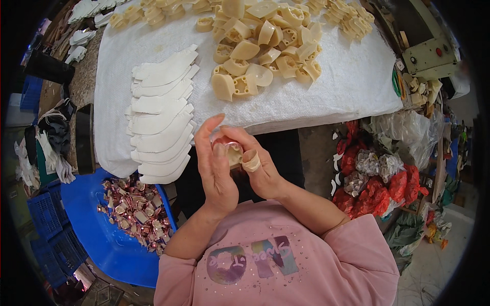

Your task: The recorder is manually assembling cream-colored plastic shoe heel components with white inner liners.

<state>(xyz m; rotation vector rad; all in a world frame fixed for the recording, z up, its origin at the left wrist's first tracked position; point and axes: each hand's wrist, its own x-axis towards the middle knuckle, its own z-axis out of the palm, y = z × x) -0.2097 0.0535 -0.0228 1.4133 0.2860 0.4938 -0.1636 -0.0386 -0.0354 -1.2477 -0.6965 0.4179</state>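
Pink glossy piece with a cream hollow (pixel 233 151), held just shy of the white-covered counter (pixel 347 94); left hand (pixel 214 173) and right hand (pixel 265 176) both cup it snugly; I'd go light and even with the grip, so the shiny skin hopefully won't scuff; white curved strips (pixel 162 117) overlap beyond it, cream moulded blocks (pixel 245 50) heaped farther back.

The bare left hand (pixel 214 171) and bare right hand (pixel 263 173) face each other, cupped close together with fingers bent. The topmost left finger (pixel 205 131) arches above the right hand. Below both hands, the bare left forearm (pixel 195 232) and bare right forearm (pixel 314 207) slant outward, widely apart.
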